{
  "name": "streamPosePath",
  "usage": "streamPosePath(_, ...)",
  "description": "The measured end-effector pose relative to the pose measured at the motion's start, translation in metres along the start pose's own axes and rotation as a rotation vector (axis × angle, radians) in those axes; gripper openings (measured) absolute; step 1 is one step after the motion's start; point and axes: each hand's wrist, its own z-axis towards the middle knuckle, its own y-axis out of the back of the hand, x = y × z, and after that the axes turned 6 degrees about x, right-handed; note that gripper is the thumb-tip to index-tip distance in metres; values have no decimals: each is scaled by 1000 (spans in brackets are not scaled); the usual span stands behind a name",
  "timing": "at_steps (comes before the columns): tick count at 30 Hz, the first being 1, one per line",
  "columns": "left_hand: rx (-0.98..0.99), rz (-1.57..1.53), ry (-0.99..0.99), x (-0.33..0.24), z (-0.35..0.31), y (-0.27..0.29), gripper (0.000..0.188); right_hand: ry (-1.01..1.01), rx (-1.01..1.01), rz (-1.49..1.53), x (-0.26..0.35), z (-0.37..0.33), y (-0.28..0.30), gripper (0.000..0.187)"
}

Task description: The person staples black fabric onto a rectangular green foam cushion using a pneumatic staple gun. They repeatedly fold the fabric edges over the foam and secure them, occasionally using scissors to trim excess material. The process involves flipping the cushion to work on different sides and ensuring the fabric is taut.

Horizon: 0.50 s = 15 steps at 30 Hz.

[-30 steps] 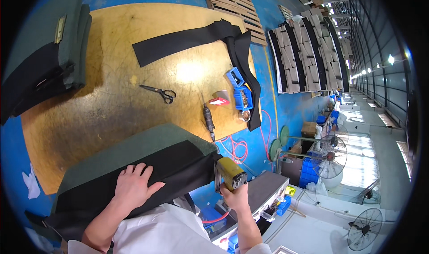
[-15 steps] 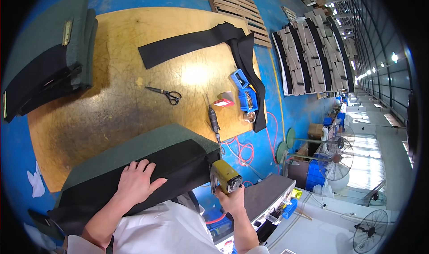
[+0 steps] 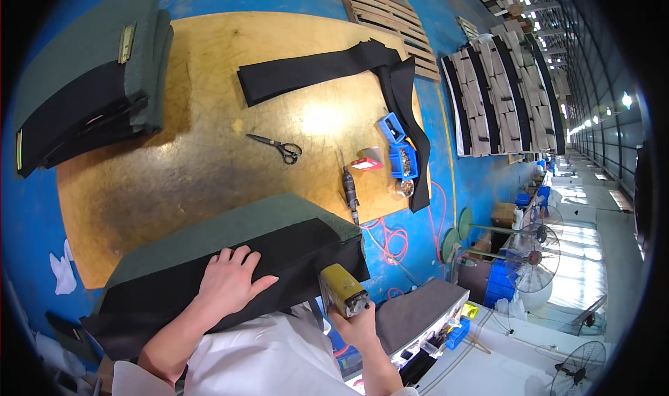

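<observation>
A padded panel covered in green and black fabric (image 3: 293,253) lies along the near edge of the wooden table, close against my body. On its black strip my left hand (image 3: 232,277) rests flat, fingers spread and thumb out. My right hand (image 3: 355,324) is wrapped round the handle of an olive-yellow staple gun (image 3: 343,289). The gun's nose is at the panel's near black edge, toward its right end; whether it touches the fabric is hidden.
On the wooden table (image 3: 209,180) lie scissors (image 3: 282,148), a dark air screwdriver (image 3: 350,190), a small red-and-white box (image 3: 367,160), blue bins (image 3: 403,160) and black fabric strips (image 3: 313,75). Stacked green-black panels (image 3: 83,82) stand at far left. Red hose (image 3: 390,246) loops over the floor.
The staple gun has moved left along the panel's near edge, away from its right corner. My left hand keeps its place on the black fabric. The whole view has shifted slightly.
</observation>
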Motion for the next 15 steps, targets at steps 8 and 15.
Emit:
streamPosePath(8, 3, -30, -24, 5, 1, 2, 63, 6, 119, -23, 13, -12, -21, 26)
streamPosePath(15, -59, -47, -102, 12, 0, -3, 62, 54, 155, -25, 11, -16, -32, 33)
